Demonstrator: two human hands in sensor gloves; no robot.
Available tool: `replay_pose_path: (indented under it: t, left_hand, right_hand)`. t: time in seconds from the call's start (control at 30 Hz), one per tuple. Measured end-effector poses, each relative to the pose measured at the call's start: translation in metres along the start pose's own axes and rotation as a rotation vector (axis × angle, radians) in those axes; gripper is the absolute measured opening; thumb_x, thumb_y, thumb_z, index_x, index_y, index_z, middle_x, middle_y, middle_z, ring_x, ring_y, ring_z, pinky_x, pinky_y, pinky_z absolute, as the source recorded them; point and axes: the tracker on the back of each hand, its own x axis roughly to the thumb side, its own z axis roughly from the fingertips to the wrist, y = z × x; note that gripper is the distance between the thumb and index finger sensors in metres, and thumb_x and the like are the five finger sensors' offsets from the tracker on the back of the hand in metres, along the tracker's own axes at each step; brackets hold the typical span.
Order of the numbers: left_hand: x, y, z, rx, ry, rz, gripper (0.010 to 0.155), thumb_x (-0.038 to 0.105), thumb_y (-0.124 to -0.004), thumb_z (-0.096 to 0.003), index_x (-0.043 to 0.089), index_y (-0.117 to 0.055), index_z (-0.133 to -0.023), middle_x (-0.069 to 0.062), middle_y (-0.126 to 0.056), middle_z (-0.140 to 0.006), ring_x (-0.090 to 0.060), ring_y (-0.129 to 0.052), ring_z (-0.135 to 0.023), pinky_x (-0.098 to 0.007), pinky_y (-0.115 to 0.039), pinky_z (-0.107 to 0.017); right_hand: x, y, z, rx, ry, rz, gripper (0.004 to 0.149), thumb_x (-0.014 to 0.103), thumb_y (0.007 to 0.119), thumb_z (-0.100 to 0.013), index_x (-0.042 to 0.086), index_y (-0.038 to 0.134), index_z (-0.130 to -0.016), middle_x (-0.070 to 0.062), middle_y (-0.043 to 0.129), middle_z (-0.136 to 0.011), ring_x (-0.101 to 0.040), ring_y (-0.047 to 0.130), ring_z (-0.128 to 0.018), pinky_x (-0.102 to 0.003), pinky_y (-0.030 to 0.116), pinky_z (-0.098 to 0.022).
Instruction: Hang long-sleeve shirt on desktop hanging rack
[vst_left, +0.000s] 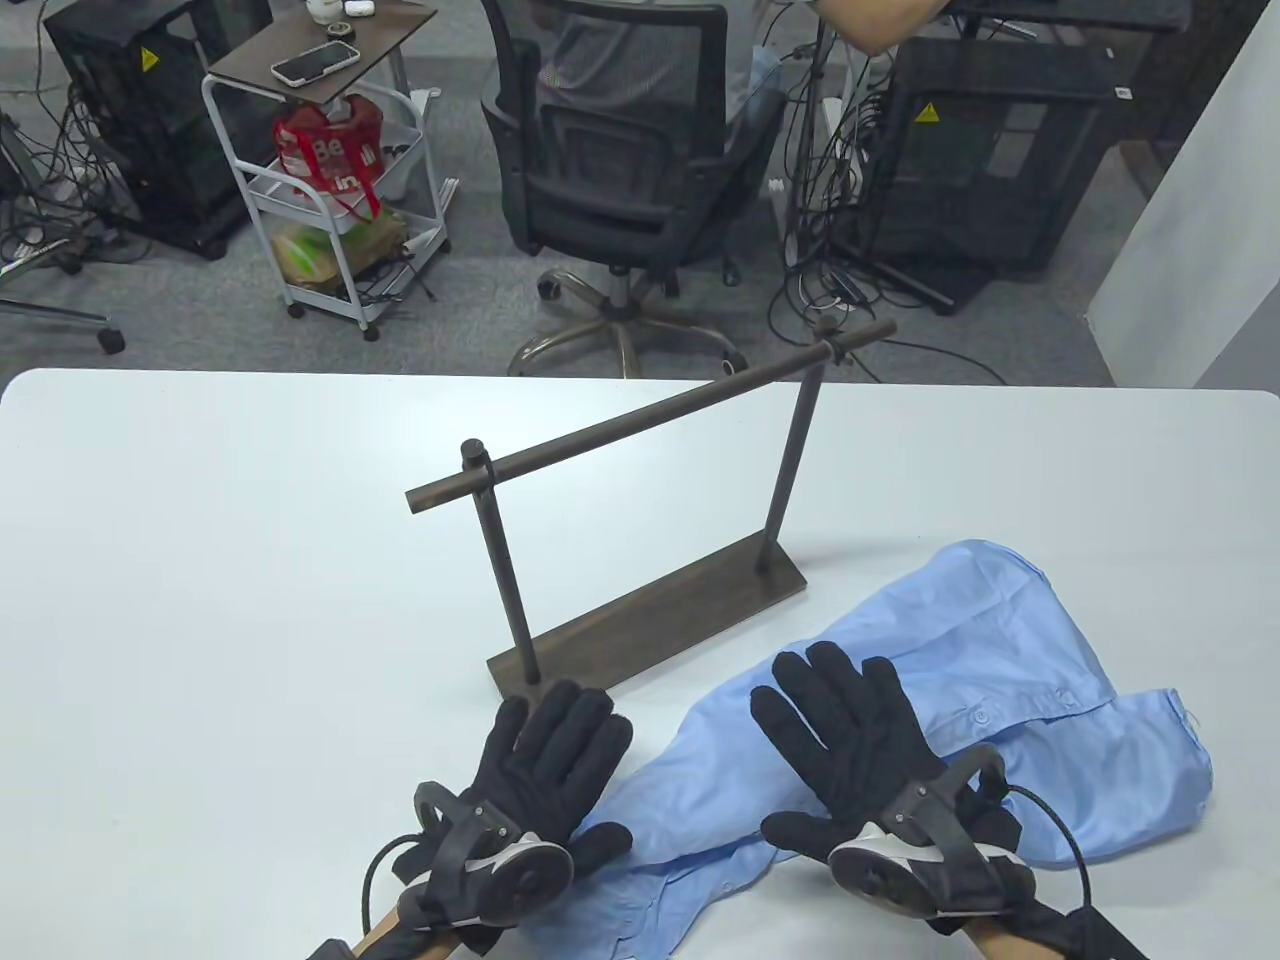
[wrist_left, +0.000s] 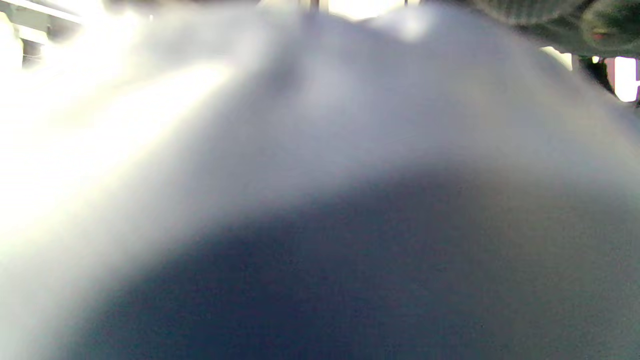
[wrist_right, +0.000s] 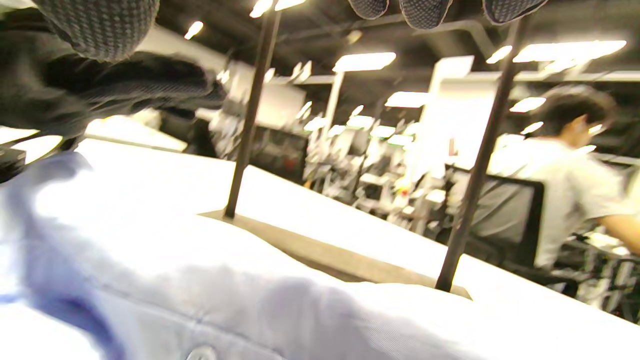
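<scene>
A light blue long-sleeve shirt (vst_left: 1010, 640) lies crumpled on the white table (vst_left: 200, 560) at the front right. The dark hanging rack (vst_left: 650, 620), a flat base with two posts and a slanted top bar (vst_left: 650, 415), stands just behind it. My left hand (vst_left: 545, 760) lies flat with fingers spread at the shirt's left edge, near the rack's base. My right hand (vst_left: 850, 720) lies flat with fingers spread on top of the shirt. The right wrist view shows the shirt (wrist_right: 200, 280) close up, with the rack's posts (wrist_right: 250, 115) behind. The left wrist view is a blur of pale fabric (wrist_left: 320, 150).
Beyond the table's far edge stand an office chair (vst_left: 630, 150), a white trolley (vst_left: 330, 190) with a phone on top, and black cases with cables on the floor. A person sits in the background of the right wrist view (wrist_right: 565, 170).
</scene>
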Motion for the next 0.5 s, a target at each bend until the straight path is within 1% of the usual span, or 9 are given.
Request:
replay_pose_path:
  t: [0.07, 0.1, 0.17, 0.23, 0.3, 0.37, 0.4, 0.47, 0.5]
  left_hand:
    - [-0.004, 0.001, -0.001, 0.006, 0.019, 0.022, 0.091, 0.069, -0.062, -0.0411, 0.026, -0.026, -0.113, -0.003, -0.028, -0.122, -0.033, -0.032, -0.117, -0.067, -0.040, -0.081]
    - [-0.006, 0.002, -0.002, 0.006, 0.029, 0.035, 0.091, 0.069, -0.062, -0.0412, 0.026, -0.026, -0.113, -0.003, -0.028, -0.122, -0.033, -0.032, -0.117, -0.067, -0.040, -0.081]
    - [-0.008, 0.003, -0.003, 0.010, 0.039, 0.051, 0.091, 0.069, -0.062, -0.0412, 0.026, -0.026, -0.113, -0.003, -0.028, -0.122, -0.033, -0.032, -0.117, -0.067, -0.040, -0.081]
    - [-0.009, 0.002, -0.003, 0.010, 0.041, 0.053, 0.091, 0.069, -0.062, -0.0412, 0.026, -0.026, -0.113, -0.003, -0.028, -0.122, -0.033, -0.032, -0.117, -0.067, -0.040, -0.081]
    - [-0.009, 0.002, -0.003, 0.006, 0.038, 0.048, 0.091, 0.069, -0.062, -0.0414, 0.026, -0.026, -0.113, -0.003, -0.028, -0.122, -0.033, -0.032, -0.117, -0.067, -0.040, -0.081]
    - [-0.008, 0.002, -0.004, 0.005, 0.033, 0.045, 0.091, 0.069, -0.062, -0.0413, 0.026, -0.026, -0.113, -0.003, -0.029, -0.122, -0.033, -0.032, -0.117, -0.067, -0.041, -0.080]
    - [-0.008, 0.001, -0.004, 0.006, 0.030, 0.043, 0.091, 0.069, -0.062, -0.0413, 0.026, -0.026, -0.113, -0.003, -0.028, -0.122, -0.033, -0.032, -0.117, -0.067, -0.041, -0.081]
    - [-0.007, 0.001, -0.003, 0.004, 0.023, 0.038, 0.091, 0.069, -0.062, -0.0413, 0.026, -0.026, -0.113, -0.003, -0.029, -0.122, -0.033, -0.033, -0.117, -0.067, -0.041, -0.081]
    - [-0.007, 0.001, -0.003, 0.004, 0.021, 0.036, 0.091, 0.069, -0.062, -0.0413, 0.026, -0.026, -0.113, -0.003, -0.029, -0.122, -0.033, -0.032, -0.117, -0.067, -0.041, -0.080]
  right_hand:
    - [0.002, 0.007, -0.007, 0.118, -0.065, -0.023, 0.106, 0.066, 0.074, -0.043, 0.016, 0.014, -0.114, -0.024, 0.018, -0.123, -0.056, 0.029, -0.112, -0.077, 0.038, -0.073]
    - [0.004, 0.017, -0.011, 0.203, -0.087, -0.020, 0.108, 0.067, 0.075, -0.043, 0.016, 0.011, -0.114, -0.024, 0.017, -0.122, -0.057, 0.027, -0.112, -0.077, 0.037, -0.073]
    - [0.007, 0.038, -0.018, 0.338, -0.123, 0.020, 0.112, 0.067, 0.076, -0.040, 0.016, 0.008, -0.113, -0.026, 0.009, -0.121, -0.057, 0.024, -0.111, -0.077, 0.036, -0.073]
    - [0.008, 0.067, -0.025, 0.478, -0.136, 0.084, 0.115, 0.068, 0.076, -0.039, 0.016, 0.003, -0.111, -0.027, 0.002, -0.118, -0.058, 0.022, -0.111, -0.077, 0.035, -0.073]
    - [0.005, 0.088, -0.030, 0.528, -0.152, 0.118, 0.116, 0.068, 0.076, -0.038, 0.015, 0.002, -0.110, -0.028, -0.001, -0.116, -0.059, 0.022, -0.110, -0.077, 0.036, -0.073]
    - [-0.001, 0.108, -0.037, 0.553, -0.146, 0.089, 0.116, 0.067, 0.077, -0.037, 0.016, 0.003, -0.110, -0.029, -0.005, -0.114, -0.061, 0.019, -0.108, -0.077, 0.034, -0.072]
    - [-0.003, 0.114, -0.040, 0.537, -0.157, 0.078, 0.114, 0.067, 0.077, -0.037, 0.017, 0.006, -0.111, -0.029, -0.003, -0.115, -0.061, 0.021, -0.108, -0.077, 0.035, -0.072]
    - [-0.007, 0.123, -0.046, 0.569, -0.153, 0.027, 0.111, 0.067, 0.076, -0.036, 0.019, 0.012, -0.112, -0.027, 0.000, -0.116, -0.060, 0.025, -0.109, -0.076, 0.038, -0.072]
    - [-0.009, 0.126, -0.049, 0.571, -0.136, -0.036, 0.108, 0.066, 0.077, -0.036, 0.021, 0.016, -0.113, -0.026, 0.003, -0.117, -0.059, 0.029, -0.109, -0.076, 0.039, -0.072]
